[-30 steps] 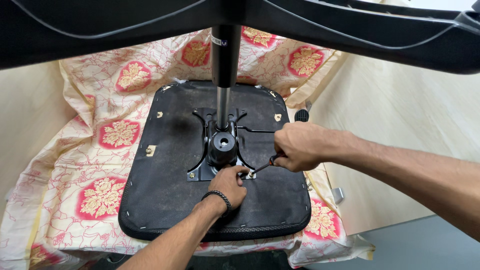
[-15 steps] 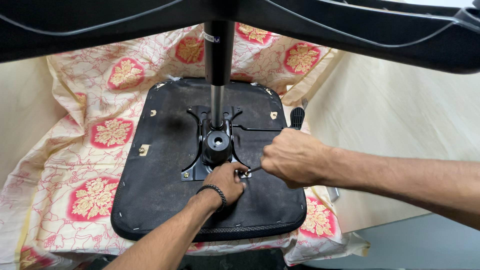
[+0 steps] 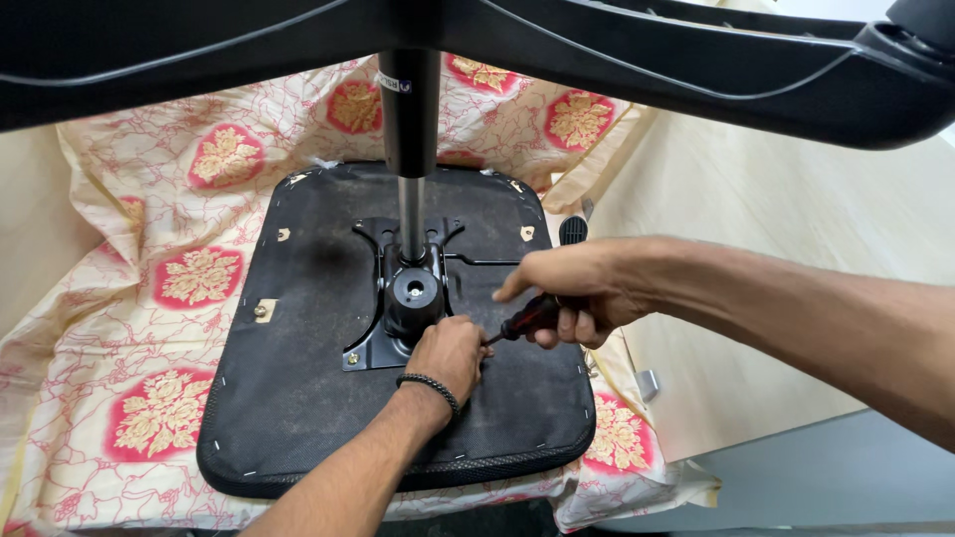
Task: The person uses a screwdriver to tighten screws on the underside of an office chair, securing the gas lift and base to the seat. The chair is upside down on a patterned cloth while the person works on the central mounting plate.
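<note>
Nearest the camera, the left hand (image 3: pixel 453 353) rests w/ fingers curled down on the black seat underside (image 3: pixel 298 398), right at the lower-right corner of the metal mounting plate (image 3: pixel 383 328). A dark beaded band circles the wrist. Whether it pinches a screw or just steadies the spot can't be told; the fingertips are hidden.

Just beside it, the right hand (image 3: pixel 577 293) is wrapped around the handle of a screwdriver (image 3: pixel 527 318), red and black, shaft angled down-left so the tip meets the left hand's fingers. Half a sec ago the right hand sat closer in over the plate w/ the tool mostly hidden; now it sits further right and the handle shows clearly, index finger stretched out forward. The view has also drifted, so part of that shift is the camera's. Read: the tool is lined up on the fastener at that corner, driving work in hand there. A gold bolt head shows at the plate's lower-left corner.

Further back, the gas cylinder (image 3: pixel 410 149) rises from the plate's hub. The seat lies upside down on a floral cloth (image 3: pixel 149 298), red and cream, over a pale wooden surface (image 3: pixel 756 199). Topmost, the black chair base arms (image 3: pixel 696 60) span the frame.
</note>
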